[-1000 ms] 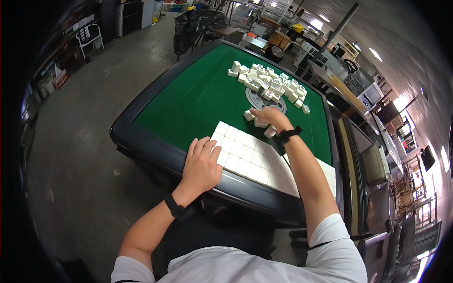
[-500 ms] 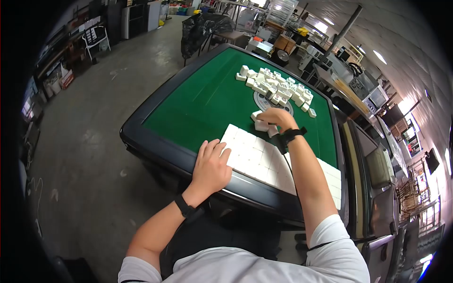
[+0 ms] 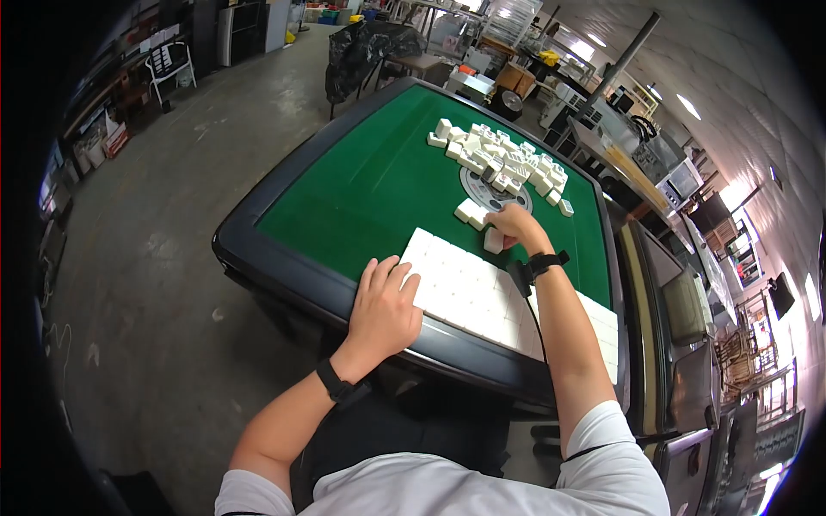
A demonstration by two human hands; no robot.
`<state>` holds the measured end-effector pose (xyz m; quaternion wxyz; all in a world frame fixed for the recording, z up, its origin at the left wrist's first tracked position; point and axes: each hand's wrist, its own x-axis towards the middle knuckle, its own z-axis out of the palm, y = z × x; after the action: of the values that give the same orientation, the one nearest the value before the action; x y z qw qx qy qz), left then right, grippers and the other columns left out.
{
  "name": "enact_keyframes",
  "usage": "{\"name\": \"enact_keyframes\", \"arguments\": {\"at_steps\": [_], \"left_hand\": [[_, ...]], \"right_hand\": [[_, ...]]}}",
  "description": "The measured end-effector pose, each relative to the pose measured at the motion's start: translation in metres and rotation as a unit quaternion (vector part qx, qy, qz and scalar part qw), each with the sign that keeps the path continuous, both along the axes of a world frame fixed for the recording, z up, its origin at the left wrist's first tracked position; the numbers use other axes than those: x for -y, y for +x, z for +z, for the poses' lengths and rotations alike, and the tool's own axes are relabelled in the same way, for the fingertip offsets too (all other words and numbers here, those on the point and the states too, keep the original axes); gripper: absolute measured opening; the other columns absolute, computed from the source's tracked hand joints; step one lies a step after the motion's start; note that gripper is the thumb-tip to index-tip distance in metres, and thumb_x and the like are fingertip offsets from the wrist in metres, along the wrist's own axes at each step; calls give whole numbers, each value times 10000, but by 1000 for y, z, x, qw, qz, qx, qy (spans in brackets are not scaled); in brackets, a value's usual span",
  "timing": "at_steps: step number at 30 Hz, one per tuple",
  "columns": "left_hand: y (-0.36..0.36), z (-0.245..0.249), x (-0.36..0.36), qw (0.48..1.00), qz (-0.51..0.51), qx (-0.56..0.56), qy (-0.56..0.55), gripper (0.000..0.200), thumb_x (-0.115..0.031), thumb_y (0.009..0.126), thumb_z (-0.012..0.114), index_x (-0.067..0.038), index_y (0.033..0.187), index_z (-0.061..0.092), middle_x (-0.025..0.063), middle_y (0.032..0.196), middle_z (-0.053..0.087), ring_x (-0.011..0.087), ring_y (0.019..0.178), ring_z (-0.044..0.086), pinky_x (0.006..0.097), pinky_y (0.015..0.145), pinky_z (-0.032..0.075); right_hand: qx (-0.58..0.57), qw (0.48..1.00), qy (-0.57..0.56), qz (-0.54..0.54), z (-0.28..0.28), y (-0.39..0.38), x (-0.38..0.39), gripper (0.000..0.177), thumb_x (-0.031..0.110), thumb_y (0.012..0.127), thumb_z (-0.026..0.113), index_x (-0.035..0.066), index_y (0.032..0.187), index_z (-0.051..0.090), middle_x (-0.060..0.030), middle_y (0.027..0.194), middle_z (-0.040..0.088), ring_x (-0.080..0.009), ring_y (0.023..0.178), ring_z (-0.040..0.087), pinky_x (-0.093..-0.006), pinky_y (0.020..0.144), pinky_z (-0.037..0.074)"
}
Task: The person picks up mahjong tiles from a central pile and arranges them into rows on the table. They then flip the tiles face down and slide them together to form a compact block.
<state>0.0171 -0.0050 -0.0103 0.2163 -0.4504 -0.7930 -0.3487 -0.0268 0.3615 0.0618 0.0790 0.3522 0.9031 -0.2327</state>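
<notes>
My left hand (image 3: 385,305) rests with its fingers extended against the left end of a block of white mahjong tiles (image 3: 460,288) laid face down in rows along the near side. Beyond the block, my right hand (image 3: 520,227) is closed, thumb and fingers at a mahjong tile (image 3: 493,240) that stands on the green felt. Just left of those fingertips lies a short row of white tiles (image 3: 466,210). Farther off, a loose heap of mahjong tiles (image 3: 508,159) is spread behind the round centre plate (image 3: 497,197), some faces up. My right forearm hides part of the block.
A raised dark rim (image 3: 292,279) borders the mahjong table with its green felt (image 3: 344,189). Past the far edge are a stool under black plastic (image 3: 366,56) and crowded shelving. Furniture with cushioned panels (image 3: 688,305) stands close on the right. A white chair (image 3: 170,67) is at far left.
My right hand has drawn slightly rightward from the short row, whose tiles now show more fully. One tile is at its fingertips. My left hand stays at the block's end.
</notes>
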Motion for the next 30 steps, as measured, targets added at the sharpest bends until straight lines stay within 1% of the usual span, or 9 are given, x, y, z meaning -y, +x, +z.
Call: {"name": "enact_keyframes", "arguments": {"at_steps": [3, 8, 12, 15, 18, 26, 28, 29, 30], "left_hand": [[0, 0, 1, 1000, 1, 0, -2, 419, -82, 822, 618, 33, 1213, 713, 223, 1325, 668, 430, 1371, 555, 611, 1225, 385], [0, 2, 2, 1000, 1, 2, -3, 419, -80, 824, 614, 34, 1213, 718, 223, 1320, 672, 430, 1370, 556, 609, 1224, 387], [0, 2, 1, 1000, -3, 0, -3, 401, -99, 837, 608, 52, 1189, 725, 247, 1321, 673, 437, 1358, 561, 613, 1224, 388], [0, 3, 2, 1000, -3, -2, -4, 406, -98, 835, 608, 55, 1192, 725, 247, 1320, 671, 439, 1357, 560, 615, 1221, 390], [0, 2, 2, 1000, -3, 0, -6, 410, -99, 832, 610, 57, 1194, 725, 247, 1323, 672, 437, 1362, 557, 616, 1220, 389], [1, 3, 1, 1000, -4, -5, -7, 424, -81, 816, 603, 35, 1202, 733, 235, 1336, 676, 446, 1366, 554, 616, 1222, 382], [1, 3, 0, 1000, -5, 1, -6, 424, -81, 817, 601, 29, 1205, 732, 234, 1339, 677, 448, 1369, 552, 617, 1221, 382], [0, 2, 0, 1000, -6, 1, -5, 425, -79, 819, 598, 25, 1210, 727, 231, 1339, 677, 448, 1368, 553, 617, 1218, 383], [1, 3, 0, 1000, -6, -5, -11, 425, -79, 819, 598, 25, 1210, 727, 231, 1339, 677, 448, 1368, 553, 617, 1218, 383]], "right_hand": [[6, 999, -31, -14, 17, 5, 18, 453, 228, 943, 749, -69, 1283, 713, -203, 1000, 785, -292, 714, 799, -374, 674, 681], [-55, 998, -24, 36, 8, 16, 7, 582, 148, 918, 709, -28, 1468, 636, -223, 1080, 789, -279, 762, 810, -349, 760, 681], [-72, 996, 28, 38, -13, 1, -23, 642, 159, 915, 716, 0, 1525, 594, -205, 1170, 787, -283, 818, 815, -349, 759, 682], [-11, 1000, 7, -9, 16, 11, 19, 682, 208, 912, 752, 24, 1547, 584, -180, 1276, 761, -280, 886, 810, -348, 737, 675], [48, 998, 35, 36, 42, 29, 45, 717, 239, 905, 775, 21, 1558, 573, -178, 1211, 778, -278, 853, 810, -340, 725, 667], [-62, 998, -22, 18, -8, -3, -27, 634, 274, 912, 776, -73, 1429, 657, -177, 1079, 797, -293, 808, 807, -342, 725, 667], [-24, 1000, 2, 2, 1, -14, -18, 629, 348, 948, 743, -117, 1365, 677, -219, 1122, 791, -343, 933, 810, -346, 714, 669], [21, 999, 45, -18, 5, -23, -13, 693, 507, 990, 678, -105, 1311, 721, -261, 1217, 776, -402, 1089, 780, -429, 803, 668], [15, 999, 39, -19, 2, -29, -8, 693, 507, 990, 678, -105, 1311, 721, -261, 1217, 776, -402, 1089, 780, -429, 803, 668]]}}
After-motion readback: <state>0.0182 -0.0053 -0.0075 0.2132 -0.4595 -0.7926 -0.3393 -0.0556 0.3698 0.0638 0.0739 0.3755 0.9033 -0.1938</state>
